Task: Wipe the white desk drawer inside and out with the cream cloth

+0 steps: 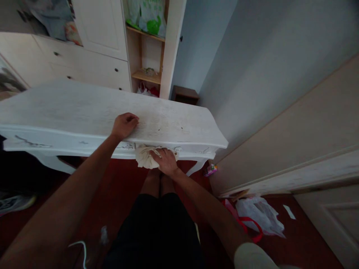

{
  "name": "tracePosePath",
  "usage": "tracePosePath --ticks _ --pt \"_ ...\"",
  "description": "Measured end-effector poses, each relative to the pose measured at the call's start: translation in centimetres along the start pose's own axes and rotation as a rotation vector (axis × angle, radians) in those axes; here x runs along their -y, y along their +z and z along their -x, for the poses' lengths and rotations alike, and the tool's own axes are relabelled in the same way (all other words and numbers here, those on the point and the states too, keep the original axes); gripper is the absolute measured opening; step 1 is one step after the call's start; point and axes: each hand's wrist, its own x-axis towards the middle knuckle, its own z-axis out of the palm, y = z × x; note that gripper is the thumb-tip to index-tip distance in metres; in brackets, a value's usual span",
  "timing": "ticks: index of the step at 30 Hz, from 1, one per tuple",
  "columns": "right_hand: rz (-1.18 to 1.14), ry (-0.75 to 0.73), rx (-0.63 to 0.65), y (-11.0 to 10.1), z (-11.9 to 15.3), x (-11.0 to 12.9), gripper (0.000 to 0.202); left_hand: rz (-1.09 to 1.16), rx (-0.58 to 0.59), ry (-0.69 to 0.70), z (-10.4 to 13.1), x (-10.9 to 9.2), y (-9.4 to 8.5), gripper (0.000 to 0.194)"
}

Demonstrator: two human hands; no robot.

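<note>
A white table (84, 108) with carved drawer fronts stretches across the view, its top marked with faint smudges and a few small dark spots. On the tabletop near the front edge rests my left hand (125, 125), its fingers curled inward; whether anything small is inside them is hidden. My right hand (165, 160) presses a crumpled cream cloth (146, 156) against the front of the middle drawer, just under the table's edge. The cloth bunches out to the left of the fingers.
Behind the table stand a white cabinet (98, 30) and open shelves (147, 76) with bags. A wall closes off the right side. Plastic bags (260, 215) lie on the red floor at the lower right, a shoe (17, 203) at the left.
</note>
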Motion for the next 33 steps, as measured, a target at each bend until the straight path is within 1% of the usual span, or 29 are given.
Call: tracePosePath --ticks 4,7,8,11,14,16,17,18,20,22,24,25,28,33 --pt "0.078 -0.025 -0.09 0.8 3.8 -2.9 0.043 0.02 0.002 0.008 0.3 -0.4 -0.1 0.021" --pt "0.122 -0.074 -0.105 0.9 7.0 -5.6 0.038 0.033 0.004 0.029 0.3 -0.2 -0.2 0.024" --pt "0.131 -0.063 -0.099 0.8 8.0 -6.6 0.039 0.036 0.002 0.035 0.3 -0.2 -0.1 0.025" --pt "0.141 0.027 -0.062 -0.5 11.2 -10.2 0.044 0.038 0.009 0.051 0.1 0.1 0.0 0.029" --pt "0.184 0.143 -0.07 -2.5 14.1 -13.4 0.045 0.004 0.008 0.079 0.0 0.3 0.1 0.034" --pt "0.196 0.249 -0.08 -3.7 15.4 -14.5 0.047 -0.03 -0.003 0.103 -0.1 0.4 0.1 0.035" --pt "0.195 0.306 -0.101 -4.2 15.8 -14.7 0.048 -0.042 -0.005 0.113 -0.1 0.5 0.1 0.036" --pt "0.188 0.367 -0.134 -4.5 15.9 -14.7 0.049 -0.049 -0.006 0.12 -0.2 0.5 0.1 0.037" --pt "0.156 0.492 -0.237 -4.9 15.6 -13.8 0.051 -0.053 -0.01 0.125 -0.2 0.6 0.2 0.038" --pt "0.107 0.604 -0.353 -4.9 14.4 -12.2 0.05 -0.062 -0.013 0.13 -0.3 0.7 0.3 0.038" --pt "0.041 0.663 -0.413 -4.7 12.7 -10.2 0.05 -0.074 -0.025 0.133 -0.2 0.7 0.4 0.038" --pt "0.006 0.671 -0.421 -4.6 11.8 -9.1 0.051 -0.088 -0.028 0.139 -0.2 0.6 0.4 0.038" --pt "-0.089 0.652 -0.388 -4.2 8.9 -5.9 0.053 -0.14 -0.032 0.162 -0.1 0.4 0.3 0.039" --pt "-0.159 0.537 -0.256 -3.7 3.9 -0.6 0.055 -0.154 -0.033 0.17 0.0 0.1 0.2 0.038"
